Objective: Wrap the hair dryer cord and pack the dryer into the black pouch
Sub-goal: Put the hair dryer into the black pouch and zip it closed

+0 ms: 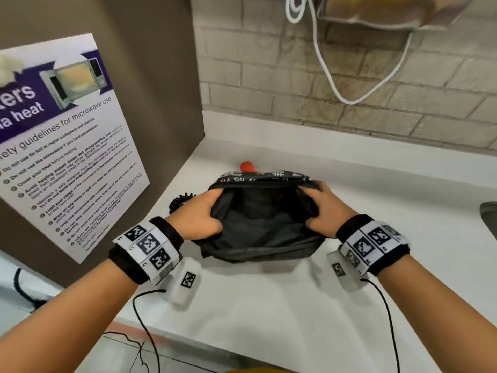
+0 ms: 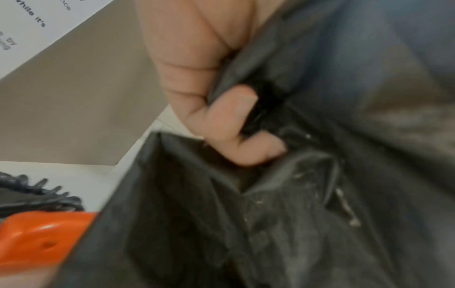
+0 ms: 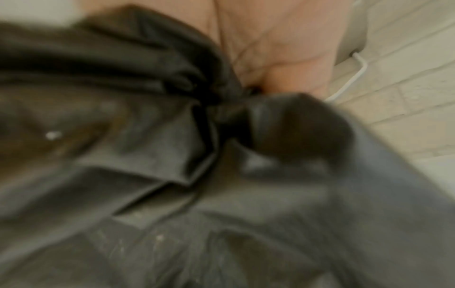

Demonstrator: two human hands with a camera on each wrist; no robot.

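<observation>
I see the white counter (image 1: 269, 305) spreading under and ahead of both hands, with a microwave-use poster (image 1: 67, 146) on the brown panel off beyond my left hand. The black pouch (image 1: 261, 224) lies on the counter directly between the hands, its mouth pulled wide and facing up toward me, dark lining showing. My left hand (image 1: 200, 216) grips the pouch's left rim, thumb over the top and fingers (image 2: 236, 124) curled into the fabric, as the left wrist view confirms. My right hand (image 1: 326, 211) grasps the opposite rim, bunching the cloth in its palm; the right wrist view is blurred but shows gathered black fabric against the palm (image 3: 283, 48). The hair dryer (image 1: 248, 166) sits outside the pouch, just past its far edge, beyond my fingertips, only an orange-red part showing. Its coiled black cord (image 1: 180, 201) lies just beyond my left hand, beside the pouch's left end.
</observation>
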